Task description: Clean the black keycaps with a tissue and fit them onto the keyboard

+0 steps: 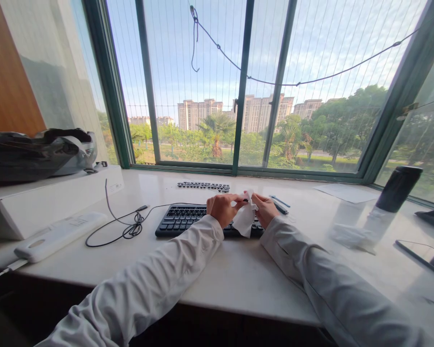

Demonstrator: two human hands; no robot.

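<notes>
Above the black keyboard point(179, 220), my two hands meet around a white tissue point(244, 220) that hangs down between them. My left hand point(222, 209) is closed, its fingertips pinching a small black piece point(245, 200) that looks like a keycap. The tissue is gripped in the closed fingers of my right hand point(265, 211), pressed up against that piece. My hands and the tissue hide much of the keyboard's right half. Behind the keyboard, several loose black keycaps point(204, 186) lie in rows on the white desk point(246, 270).
A coiled black cable point(132, 230) and a white power strip point(63, 236) lie to the left, near a white box point(54, 195). Pens point(280, 206) rest beyond my right hand. Farther right are crumpled tissue point(354, 236), a black bottle point(400, 189) and a phone point(425, 255).
</notes>
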